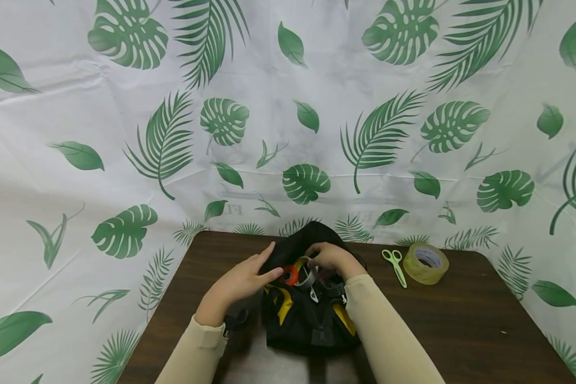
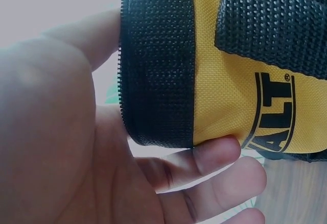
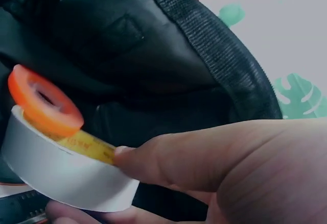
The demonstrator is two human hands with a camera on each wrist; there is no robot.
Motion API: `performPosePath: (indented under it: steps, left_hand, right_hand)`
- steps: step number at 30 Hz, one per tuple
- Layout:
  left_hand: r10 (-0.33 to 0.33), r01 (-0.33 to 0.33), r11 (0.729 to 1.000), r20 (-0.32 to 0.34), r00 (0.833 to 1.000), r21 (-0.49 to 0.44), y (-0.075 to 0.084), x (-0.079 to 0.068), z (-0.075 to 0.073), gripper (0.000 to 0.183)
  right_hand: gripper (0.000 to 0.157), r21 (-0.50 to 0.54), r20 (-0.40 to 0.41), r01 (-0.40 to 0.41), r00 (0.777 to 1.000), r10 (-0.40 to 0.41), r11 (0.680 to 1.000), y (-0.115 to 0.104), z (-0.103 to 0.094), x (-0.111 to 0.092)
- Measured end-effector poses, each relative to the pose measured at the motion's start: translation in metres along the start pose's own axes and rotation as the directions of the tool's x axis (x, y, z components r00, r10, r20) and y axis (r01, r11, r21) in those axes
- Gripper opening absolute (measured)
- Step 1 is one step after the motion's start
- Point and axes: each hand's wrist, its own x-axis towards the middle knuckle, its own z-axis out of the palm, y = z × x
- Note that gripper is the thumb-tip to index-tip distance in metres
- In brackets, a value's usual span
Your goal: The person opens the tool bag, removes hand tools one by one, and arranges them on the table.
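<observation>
A black and yellow tool bag [image 1: 297,330] stands on the table with its top open. My left hand [image 1: 235,282] grips its zippered edge [image 2: 158,66], with the thumb on one side and fingertips touching the yellow cloth on the other. Inside the bag opening, my right hand [image 1: 333,257] pinches a white roll of tape [image 3: 71,178] by its rim, the thumb against the yellow inner core. A small orange ring-shaped spool [image 3: 46,99] leans on that roll. Other tools below are partly hidden by the bag and hand.
Right of the bag, green-handled scissors [image 1: 396,266] lie beside a large roll of clear yellowish tape [image 1: 426,264]. The dark wooden table [image 1: 461,330] meets a leaf-printed cloth [image 1: 269,106] at the back. A black strap [image 1: 237,319] lies left of the bag.
</observation>
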Motion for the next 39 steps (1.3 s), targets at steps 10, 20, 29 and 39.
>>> performPosePath:
  steps: [10, 20, 29, 39]
  left_hand:
    - [-0.006, 0.006, 1.000, 0.005, 1.000, -0.005, 0.002, -0.002, 0.000, 0.088]
    - [-0.006, 0.006, 1.000, 0.001, 1.000, -0.013, 0.000, -0.001, 0.001, 0.085]
    - [-0.006, 0.006, 1.000, 0.009, 1.000, -0.007, -0.001, -0.001, 0.000, 0.088]
    - [-0.002, 0.002, 1.000, 0.007, 1.000, -0.009, -0.001, -0.001, 0.000, 0.087]
  right_hand:
    - [0.042, -0.093, -0.069, 0.028, 0.997, -0.035, 0.995, -0.004, 0.000, -0.010]
    - [0.039, -0.207, -0.117, 0.070, 0.988, -0.096, 0.976, -0.010, -0.007, -0.024]
    - [0.033, -0.199, -0.153, 0.134, 0.974, -0.166, 0.971, -0.014, -0.015, -0.045]
    - [0.022, -0.130, -0.285, 0.198, 0.931, -0.228, 0.971, -0.019, -0.036, -0.081]
